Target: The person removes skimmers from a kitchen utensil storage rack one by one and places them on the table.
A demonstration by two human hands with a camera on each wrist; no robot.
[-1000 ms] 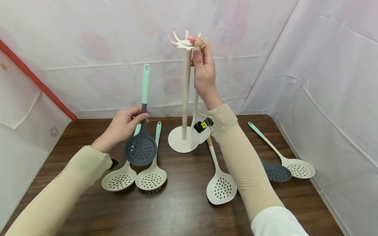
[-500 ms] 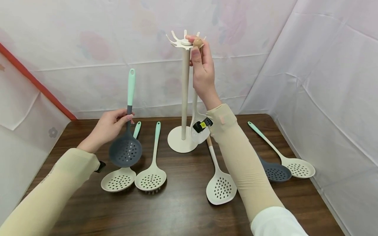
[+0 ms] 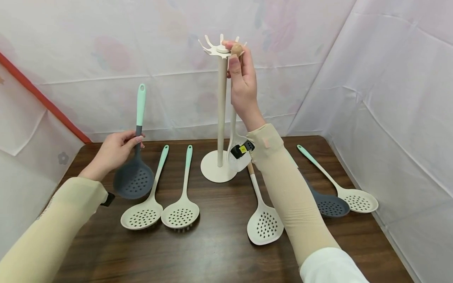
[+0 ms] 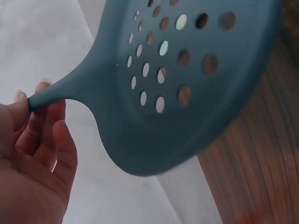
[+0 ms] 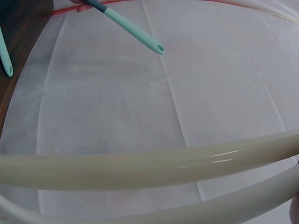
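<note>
Grey spoon (image 3: 133, 179) has moved left and lower, away from the rack (image 3: 221, 106); left hand (image 3: 113, 151) pinches its neck; right hand (image 3: 242, 84) still pinches a white spoon's knob (image 3: 238, 50) at a top hook, so hanging looks unfinished.

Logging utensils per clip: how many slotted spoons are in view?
7: left hand's grey one, right hand's at the rack, two cream left, centre, grey, far right. More may be hidden.

A dark wooden table (image 3: 219, 251) carries five slotted spoons (image 3: 180, 212) and a stand (image 3: 217, 171).
</note>
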